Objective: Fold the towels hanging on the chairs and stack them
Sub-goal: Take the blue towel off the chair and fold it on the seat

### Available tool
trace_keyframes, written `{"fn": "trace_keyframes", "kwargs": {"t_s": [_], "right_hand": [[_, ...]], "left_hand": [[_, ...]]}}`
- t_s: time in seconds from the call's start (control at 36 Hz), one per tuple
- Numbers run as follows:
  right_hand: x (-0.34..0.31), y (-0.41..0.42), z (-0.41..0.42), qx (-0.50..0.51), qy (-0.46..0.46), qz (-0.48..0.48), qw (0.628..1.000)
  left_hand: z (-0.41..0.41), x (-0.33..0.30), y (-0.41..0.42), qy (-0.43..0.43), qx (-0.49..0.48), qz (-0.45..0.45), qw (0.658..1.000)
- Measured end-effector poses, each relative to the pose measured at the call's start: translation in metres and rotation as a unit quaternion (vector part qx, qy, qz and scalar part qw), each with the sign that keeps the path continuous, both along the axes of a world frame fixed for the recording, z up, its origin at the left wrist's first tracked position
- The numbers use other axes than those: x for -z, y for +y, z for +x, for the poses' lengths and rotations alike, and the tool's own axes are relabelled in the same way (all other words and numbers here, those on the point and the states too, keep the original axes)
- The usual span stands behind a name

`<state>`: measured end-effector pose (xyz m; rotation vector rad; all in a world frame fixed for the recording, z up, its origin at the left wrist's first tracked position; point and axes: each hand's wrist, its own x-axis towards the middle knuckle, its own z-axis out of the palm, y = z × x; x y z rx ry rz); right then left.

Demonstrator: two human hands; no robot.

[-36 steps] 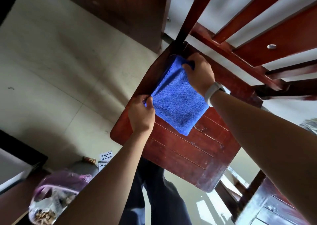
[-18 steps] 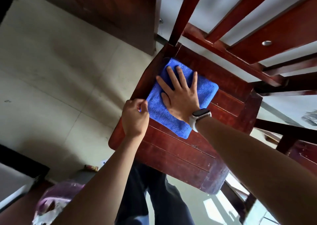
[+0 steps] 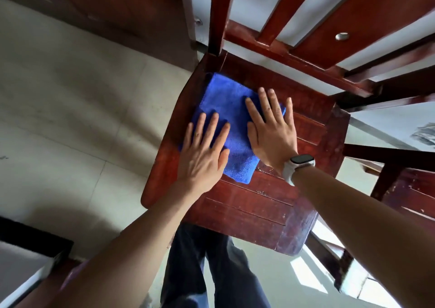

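Where both hands press, towel (image 3: 226,103) lies partly hidden.

both hands (image 3: 202,157) (image 3: 273,136) flat, fingers straight

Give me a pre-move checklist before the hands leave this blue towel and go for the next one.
1. Blue towel folded into a compact rectangle: ok.
2. Towel lies fully on the chair seat, no edge hanging over: ok.
3. Left hand flat on the towel, fingers straight, gripping nothing: ok.
4. Right hand flat, partly on the towel, partly on the seat: ok.
5. Layers under the palms aligned: cannot tell, hidden.
6. Next towel to fold in sight: not ok, none in view.
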<state>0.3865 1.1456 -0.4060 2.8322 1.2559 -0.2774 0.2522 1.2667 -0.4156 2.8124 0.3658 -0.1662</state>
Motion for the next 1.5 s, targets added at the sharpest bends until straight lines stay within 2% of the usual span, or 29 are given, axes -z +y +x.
{"fn": "trace_keyframes", "kwargs": {"t_s": [0.17, 0.28, 0.33, 0.42, 0.47, 0.5, 0.56, 0.58, 0.61, 0.67, 0.69, 0.75, 0.86, 1.0, 1.08, 1.14, 1.19, 1.22, 1.33, 1.42, 1.44, 1.5], "right_hand": [[0.015, -0.005, 0.001, 0.026, 0.040, -0.018, 0.999], [0.008, -0.007, 0.007, 0.042, 0.112, 0.026, 0.992], [0.002, -0.009, 0.012, 0.065, 0.151, 0.073, 0.984], [-0.004, -0.013, 0.018, 0.140, 0.186, 0.149, 0.961], [-0.005, -0.017, 0.021, 0.205, 0.199, 0.171, 0.943], [-0.005, -0.019, 0.022, 0.231, 0.205, 0.175, 0.935], [-0.005, -0.021, 0.023, 0.267, 0.219, 0.178, 0.921], [-0.006, -0.022, 0.024, 0.279, 0.223, 0.178, 0.917], [-0.007, -0.022, 0.025, 0.287, 0.228, 0.178, 0.913], [-0.008, -0.021, 0.027, 0.300, 0.254, 0.181, 0.902], [-0.009, -0.021, 0.028, 0.302, 0.264, 0.182, 0.898], [-0.011, -0.020, 0.032, 0.304, 0.275, 0.174, 0.896], [-0.011, -0.021, 0.035, 0.316, 0.287, 0.152, 0.891], [-0.012, -0.033, 0.030, 0.346, 0.301, 0.137, 0.878], [-0.014, -0.043, 0.024, 0.375, 0.320, 0.146, 0.858], [-0.016, -0.047, 0.019, 0.411, 0.340, 0.164, 0.830], [-0.019, -0.048, 0.015, 0.461, 0.355, 0.191, 0.790], [-0.019, -0.048, 0.013, 0.489, 0.356, 0.206, 0.769], [-0.020, -0.048, -0.003, 0.582, 0.352, 0.220, 0.699], [-0.022, -0.042, -0.028, 0.584, 0.403, 0.192, 0.678], [-0.023, -0.039, -0.035, 0.583, 0.423, 0.191, 0.667], [-0.024, -0.032, -0.047, 0.583, 0.453, 0.202, 0.643]], "left_hand": [[-0.002, 0.012, 0.002, 0.001, 0.011, 0.014, 1.000], [0.000, 0.009, 0.001, 0.006, 0.000, -0.011, 1.000], [-0.003, 0.003, -0.003, -0.013, -0.046, -0.029, 0.998], [-0.018, -0.013, -0.020, -0.076, -0.168, -0.064, 0.981], [-0.029, -0.025, -0.037, -0.100, -0.294, -0.149, 0.939], [-0.033, -0.028, -0.046, -0.099, -0.373, -0.220, 0.896], [-0.036, -0.036, -0.062, -0.055, -0.517, -0.369, 0.770], [-0.037, -0.038, -0.070, -0.024, -0.556, -0.429, 0.711], [-0.038, -0.039, -0.077, 0.000, -0.572, -0.474, 0.669], [-0.036, -0.041, -0.089, 0.017, -0.583, -0.540, 0.607], [-0.033, -0.042, -0.093, 0.014, -0.586, -0.557, 0.588], [-0.025, -0.043, -0.099, 0.003, -0.589, -0.571, 0.571], [-0.011, -0.043, -0.104, 0.008, -0.575, -0.585, 0.572], [-0.010, -0.039, -0.102, 0.012, -0.617, -0.575, 0.536], [-0.014, -0.042, -0.103, 0.026, -0.634, -0.565, 0.528], [-0.017, -0.044, -0.104, 0.048, -0.653, -0.551, 0.518], [-0.022, -0.044, -0.104, 0.071, -0.661, -0.530, 0.527], [-0.024, -0.042, -0.102, 0.084, -0.654, -0.512, 0.551], [-0.030, -0.039, -0.091, 0.072, -0.588, -0.368, 0.717], [-0.035, -0.039, -0.074, 0.017, -0.465, -0.209, 0.860], [-0.037, -0.039, -0.068, 0.010, -0.411, -0.152, 0.899], [-0.037, -0.039, -0.055, 0.024, -0.312, -0.079, 0.947]]}}
